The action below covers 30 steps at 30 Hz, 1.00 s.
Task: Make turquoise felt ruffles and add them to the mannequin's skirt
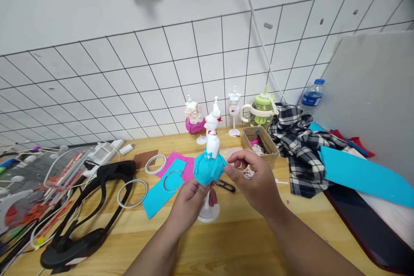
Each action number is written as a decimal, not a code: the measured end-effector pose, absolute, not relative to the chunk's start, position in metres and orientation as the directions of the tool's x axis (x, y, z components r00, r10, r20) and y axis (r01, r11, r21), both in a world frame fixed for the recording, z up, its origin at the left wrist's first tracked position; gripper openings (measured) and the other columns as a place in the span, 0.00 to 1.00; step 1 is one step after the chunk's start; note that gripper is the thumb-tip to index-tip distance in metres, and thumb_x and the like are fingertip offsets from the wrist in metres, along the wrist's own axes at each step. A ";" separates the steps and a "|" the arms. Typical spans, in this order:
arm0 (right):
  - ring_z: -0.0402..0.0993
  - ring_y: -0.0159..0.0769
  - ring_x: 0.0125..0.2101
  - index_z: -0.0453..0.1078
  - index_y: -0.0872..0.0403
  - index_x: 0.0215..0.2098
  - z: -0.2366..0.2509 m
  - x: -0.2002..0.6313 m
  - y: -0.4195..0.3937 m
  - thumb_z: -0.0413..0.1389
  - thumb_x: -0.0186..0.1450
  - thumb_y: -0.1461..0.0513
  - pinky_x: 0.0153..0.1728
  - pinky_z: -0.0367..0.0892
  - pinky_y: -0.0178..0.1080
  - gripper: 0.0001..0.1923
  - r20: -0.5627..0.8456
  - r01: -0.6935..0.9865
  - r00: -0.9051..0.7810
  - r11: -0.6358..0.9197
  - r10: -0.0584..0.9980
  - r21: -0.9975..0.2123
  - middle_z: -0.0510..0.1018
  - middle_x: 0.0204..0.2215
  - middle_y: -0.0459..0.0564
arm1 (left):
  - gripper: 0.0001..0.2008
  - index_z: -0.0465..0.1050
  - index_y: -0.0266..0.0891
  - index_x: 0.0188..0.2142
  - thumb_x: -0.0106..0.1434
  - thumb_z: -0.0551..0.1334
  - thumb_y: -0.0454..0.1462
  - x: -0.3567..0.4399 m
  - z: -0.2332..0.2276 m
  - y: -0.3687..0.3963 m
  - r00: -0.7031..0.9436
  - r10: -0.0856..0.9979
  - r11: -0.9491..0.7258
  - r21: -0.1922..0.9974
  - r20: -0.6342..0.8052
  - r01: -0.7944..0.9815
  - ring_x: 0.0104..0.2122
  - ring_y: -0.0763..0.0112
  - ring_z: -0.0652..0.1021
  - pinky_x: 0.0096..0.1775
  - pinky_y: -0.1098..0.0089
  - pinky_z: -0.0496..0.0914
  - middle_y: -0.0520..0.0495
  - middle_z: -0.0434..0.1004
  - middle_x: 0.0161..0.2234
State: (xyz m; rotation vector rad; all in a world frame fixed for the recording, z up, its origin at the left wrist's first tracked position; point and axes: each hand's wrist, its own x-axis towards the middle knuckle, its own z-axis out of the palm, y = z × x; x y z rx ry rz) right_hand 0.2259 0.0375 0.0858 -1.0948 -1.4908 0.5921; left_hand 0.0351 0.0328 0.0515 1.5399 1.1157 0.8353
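Observation:
A small white dress mannequin (212, 142) stands upright on a round white base in front of me, with a puffed blue skirt (209, 170) around its lower body and red bits at its chest and waist. My left hand (190, 202) is closed around the stand just under the skirt, its fingertips partly hidden behind the pole. At the skirt's right edge, my right hand (257, 179) pinches the blue material between thumb and index finger, the other fingers curled. A black utility knife (226, 186) lies just behind, between the hands.
Behind stand a mannequin in a pink skirt (195, 126), a bare mannequin (234, 110), a cardboard box (270, 155) and a green-lidded cup (263, 108). Left are tape rolls (155, 164), blue sheet (158, 198) and a black headset (77, 246); right, a plaid cloth (300, 155).

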 end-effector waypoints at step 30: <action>0.67 0.37 0.36 0.68 0.53 0.38 0.076 0.206 0.030 0.53 0.65 0.60 0.38 0.60 0.40 0.05 0.482 0.451 -0.174 0.504 0.859 -0.736 0.72 0.32 0.47 | 0.12 0.72 0.38 0.37 0.60 0.64 0.44 0.017 0.067 0.046 0.229 0.970 0.186 0.866 -0.086 -0.463 0.23 0.77 0.64 0.30 0.73 0.64 0.56 0.61 0.20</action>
